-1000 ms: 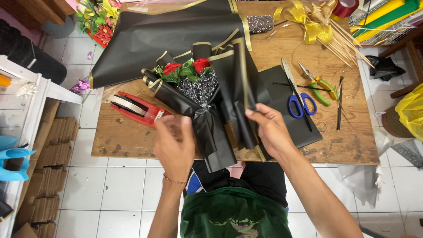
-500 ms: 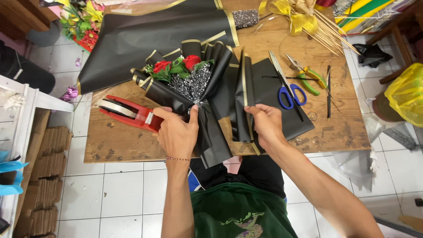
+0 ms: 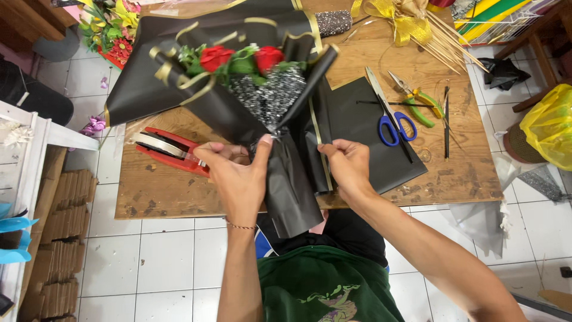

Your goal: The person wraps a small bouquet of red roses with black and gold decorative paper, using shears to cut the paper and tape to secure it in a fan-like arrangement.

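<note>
A bouquet (image 3: pixel 262 89) with two red roses, green leaves and sparkly silver mesh, wrapped in black paper with gold edges, is lifted above a wooden table (image 3: pixel 155 191). My left hand (image 3: pixel 238 176) grips the bouquet at its narrow neck, thumb against the mesh. My right hand (image 3: pixel 348 167) pinches a folded strip of black gold-edged wrapping paper (image 3: pixel 319 149) beside the neck. The black wrap's tail (image 3: pixel 289 197) hangs down over the table's front edge.
A red tape dispenser (image 3: pixel 167 149) lies left of my left hand. Blue-handled scissors (image 3: pixel 390 119), green-handled pliers (image 3: pixel 417 101) and a flat black sheet (image 3: pixel 369 137) lie to the right. Gold ribbon and wooden sticks (image 3: pixel 429 30) are at the back, a yellow bag (image 3: pixel 551 125) at far right.
The bouquet has been lifted off the table and raised toward the camera. My left hand closed around its neck; my right hand stays on the folded black paper.
</note>
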